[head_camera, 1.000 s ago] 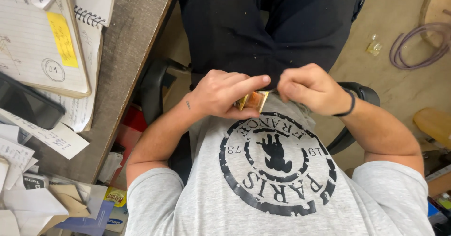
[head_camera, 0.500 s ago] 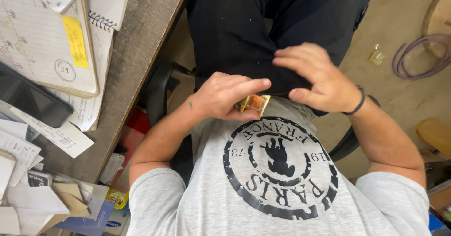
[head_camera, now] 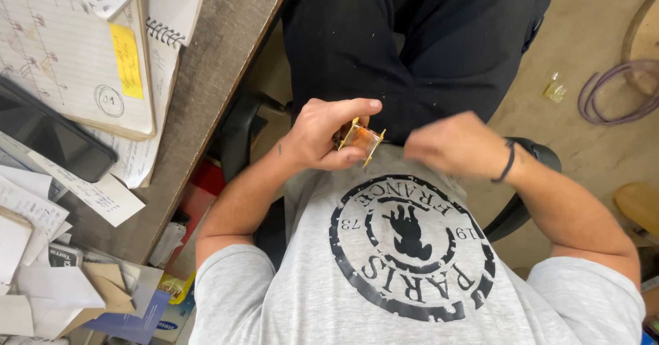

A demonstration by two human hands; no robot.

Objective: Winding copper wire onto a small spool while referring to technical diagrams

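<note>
From the head camera, looking down the person's own front: the left hand (head_camera: 322, 133) pinches a small spool of coppery-orange wire with pale yellow end plates (head_camera: 360, 139) between thumb and curled fingers. Its grip is closed on the spool just above the lap, at the hem of the grey printed T-shirt (head_camera: 405, 262). Held by its ends this way, the wound middle faces outward, probably so the other hand can get at it.

The right hand (head_camera: 456, 146), with a black band at its wrist, hovers just beside the spool without touching it. It is blurred, fingers loosely curled; whether they pinch anything, perhaps a fine wire, I cannot tell.

To the left, the grey tabletop (head_camera: 220, 63) carries a lined notebook with a yellow sticky note (head_camera: 68, 56), a dark phone (head_camera: 51, 135) and loose papers, all well apart from the hands.
</note>
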